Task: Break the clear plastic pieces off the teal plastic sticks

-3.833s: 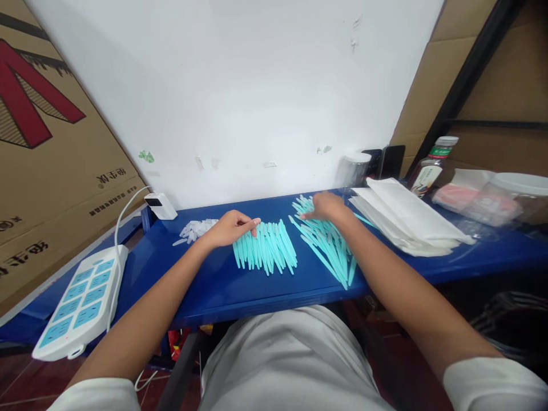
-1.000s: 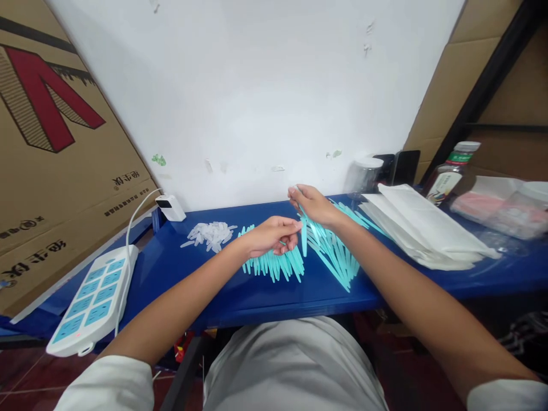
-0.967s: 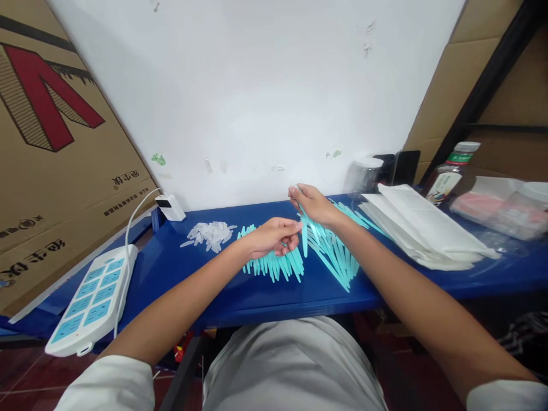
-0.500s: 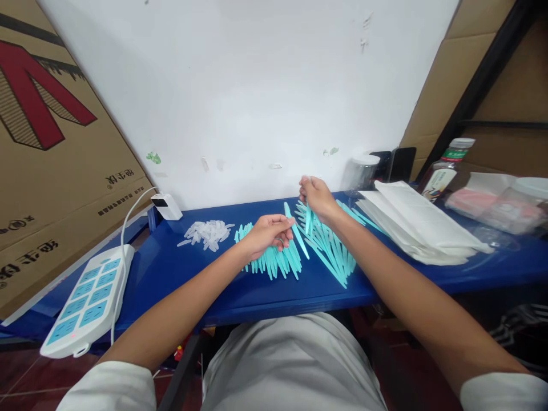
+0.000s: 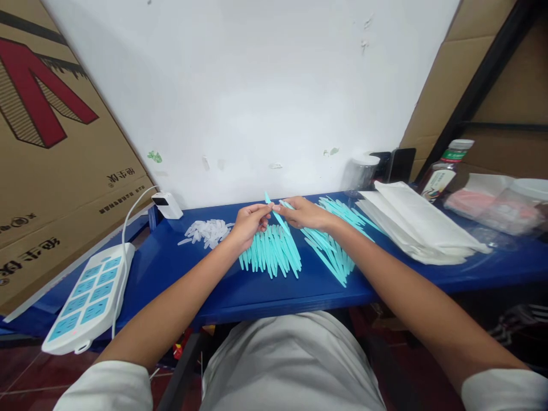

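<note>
My left hand (image 5: 253,224) is closed in a pinch around a slim, tapered teal plastic stick (image 5: 280,220), which slants down to the right. Right beside it, my right hand (image 5: 305,213) has its fingers closed, with the end of another teal stick showing at its fingertips. The fingertips of both hands meet at the slanted stick. Below them lies a row of teal sticks (image 5: 274,254) side by side. A looser heap of teal sticks (image 5: 336,254) spreads under and beyond my right wrist. Left of my left hand is a pile of small translucent white plastic pieces (image 5: 209,233).
The blue table (image 5: 171,279) stands against a white wall. A power strip (image 5: 88,299) and a small white device (image 5: 166,205) are on the left. White paper-like sheets (image 5: 422,222), a clear jar (image 5: 362,174) and a bottle (image 5: 440,171) stand right. A large cardboard box (image 5: 85,188) rises at left.
My right hand has moved left and down from over the right heap to meet my left hand. The left hand has shifted slightly left and up with its stick.
</note>
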### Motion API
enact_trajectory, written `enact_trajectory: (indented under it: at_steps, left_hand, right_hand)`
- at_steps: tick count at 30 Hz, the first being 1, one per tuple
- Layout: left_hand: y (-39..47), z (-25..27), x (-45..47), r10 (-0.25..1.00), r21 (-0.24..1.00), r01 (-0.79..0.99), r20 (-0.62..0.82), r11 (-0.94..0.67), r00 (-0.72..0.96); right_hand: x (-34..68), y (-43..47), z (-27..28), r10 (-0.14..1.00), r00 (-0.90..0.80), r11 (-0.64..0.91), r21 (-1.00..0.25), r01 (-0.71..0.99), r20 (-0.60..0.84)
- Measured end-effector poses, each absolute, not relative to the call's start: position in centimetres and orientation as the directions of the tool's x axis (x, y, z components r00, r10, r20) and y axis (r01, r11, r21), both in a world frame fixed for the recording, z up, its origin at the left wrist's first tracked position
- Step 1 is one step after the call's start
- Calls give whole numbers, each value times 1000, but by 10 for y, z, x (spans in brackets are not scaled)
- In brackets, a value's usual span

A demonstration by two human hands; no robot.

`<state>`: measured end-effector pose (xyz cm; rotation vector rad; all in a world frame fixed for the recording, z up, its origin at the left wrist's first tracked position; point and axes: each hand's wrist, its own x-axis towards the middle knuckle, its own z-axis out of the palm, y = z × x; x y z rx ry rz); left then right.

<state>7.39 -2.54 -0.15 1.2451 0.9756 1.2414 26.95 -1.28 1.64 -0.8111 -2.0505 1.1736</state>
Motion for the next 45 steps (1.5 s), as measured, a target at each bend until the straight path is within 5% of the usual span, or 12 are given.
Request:
enact_trajectory:
  at_steps: [6, 12, 17, 20, 23, 25, 28, 32, 36, 38, 41, 45]
  left_hand:
    - [-22, 1, 70, 992, 983, -169, 82, -66, 93]
    - [-8, -4, 61, 975, 974, -46, 220, -221, -16]
    - [4, 2, 47, 951, 973, -22, 218, -228, -221]
    - [15, 16, 19, 938, 946, 254, 261, -202, -229]
    - [25, 30, -20, 956, 670, 730, 280, -134, -82]
    - [31, 35, -43, 988, 494, 867, 155, -56, -25]
    - [38, 34, -64, 997, 344, 936, -65, 68, -49]
    - [42, 29, -73, 978, 241, 958, -175, 157, -116]
    - [38, 29, -68, 985, 152, 975, 28, 164, -170]
    - [32, 30, -56, 981, 230, 973, 189, 5, -50]
    - [16, 28, -24, 916, 544, 737, 245, -400, 316]
    - [-7, 23, 20, 819, 811, 403, 153, -424, 554]
  right_hand:
    - [272, -22, 25, 742, -644, 445, -855, 268, 185]
    - [274, -28, 32, 710, -700, 392, -866, 311, 70]
    - [278, -24, 30, 639, -769, 392, -857, 335, -8]
    - [280, -18, 25, 676, -733, 372, -825, 424, -72]
    - [280, -14, 21, 735, -666, 355, -766, 536, -125]
    - [280, -12, 18, 760, -629, 344, -722, 601, -162]
    - [278, -12, 16, 774, -594, 327, -665, 671, -218]
    - [278, -12, 15, 756, -586, 331, -602, 726, -291]
    - [280, -12, 16, 740, -629, 371, -636, 677, -238]
    - [280, -14, 19, 702, -691, 422, -680, 600, -174]
    - [278, -18, 23, 638, -762, 480, -719, 503, -107]
    - [274, -23, 27, 649, -757, 479, -736, 478, -70]
